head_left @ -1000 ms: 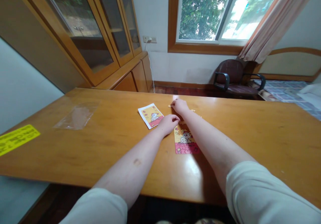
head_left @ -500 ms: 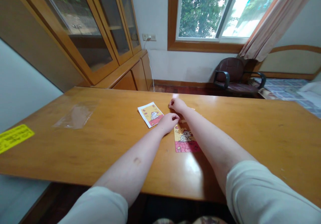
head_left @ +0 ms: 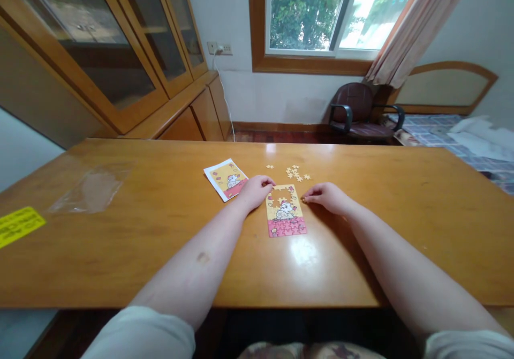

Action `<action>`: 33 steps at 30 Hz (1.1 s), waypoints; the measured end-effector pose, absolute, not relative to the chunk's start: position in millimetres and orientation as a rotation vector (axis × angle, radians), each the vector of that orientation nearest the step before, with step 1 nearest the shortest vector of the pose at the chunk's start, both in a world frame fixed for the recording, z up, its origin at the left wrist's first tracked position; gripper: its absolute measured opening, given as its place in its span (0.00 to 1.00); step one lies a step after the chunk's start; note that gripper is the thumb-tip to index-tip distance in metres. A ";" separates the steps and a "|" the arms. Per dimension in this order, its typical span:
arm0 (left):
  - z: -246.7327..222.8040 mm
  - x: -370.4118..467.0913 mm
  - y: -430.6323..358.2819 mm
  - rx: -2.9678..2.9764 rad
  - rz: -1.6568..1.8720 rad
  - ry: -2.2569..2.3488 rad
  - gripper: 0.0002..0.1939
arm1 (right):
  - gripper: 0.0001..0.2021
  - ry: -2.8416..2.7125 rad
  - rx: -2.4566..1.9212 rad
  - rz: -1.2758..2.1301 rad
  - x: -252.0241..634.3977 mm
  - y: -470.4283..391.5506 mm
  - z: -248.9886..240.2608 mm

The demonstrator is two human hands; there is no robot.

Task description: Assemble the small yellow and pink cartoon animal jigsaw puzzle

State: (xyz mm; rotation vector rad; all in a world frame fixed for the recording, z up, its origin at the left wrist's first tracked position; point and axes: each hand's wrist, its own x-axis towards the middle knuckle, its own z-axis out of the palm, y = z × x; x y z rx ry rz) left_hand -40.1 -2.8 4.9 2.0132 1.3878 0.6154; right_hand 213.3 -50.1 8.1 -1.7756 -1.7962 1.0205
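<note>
A jigsaw puzzle [head_left: 286, 225] lies on the table, yellow above and pink below, with a white cartoon animal; an open gap shows bare wood in its upper part. My left hand [head_left: 257, 192] is at the puzzle's upper left edge, fingers curled and pressed together; whatever is in them is hidden. Just off the upper right edge, my right hand [head_left: 329, 197] pinches a small puzzle piece [head_left: 304, 199] between thumb and fingers. Several loose yellowish pieces [head_left: 295, 173] are scattered beyond the puzzle. Left of it lies a white-bordered picture card [head_left: 225, 179] bearing the same design.
A clear plastic bag [head_left: 91, 189] lies on the left of the wooden table [head_left: 160, 262], near a yellow label [head_left: 20, 226]. Past the table's far edge are a glass-fronted cabinet [head_left: 176, 99], an armchair [head_left: 357, 112] and a bed [head_left: 433, 126].
My right hand has moved from the loose pieces back toward me, to the puzzle's right side. My left hand has shifted slightly left. The puzzle and loose pieces are now uncovered; the view has shifted.
</note>
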 end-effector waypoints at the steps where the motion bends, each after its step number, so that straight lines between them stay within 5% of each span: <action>1: 5.9 -40.2 -3.2 2.009 0.612 1.389 0.12 | 0.04 -1.827 -1.782 0.998 212.9 -52.5 8.4; 14: 8.8 -40.0 -4.9 2.030 0.593 1.407 0.12 | 0.16 -2.215 -1.697 0.160 211.0 -35.4 2.3; 28: 10.2 -40.2 -5.9 2.031 0.579 1.419 0.11 | 0.22 -2.227 -1.724 0.091 215.6 -31.3 -5.2; 33: 8.8 -40.3 -5.0 2.034 0.596 1.406 0.11 | 0.16 -2.284 -1.736 0.097 212.5 -31.5 -6.1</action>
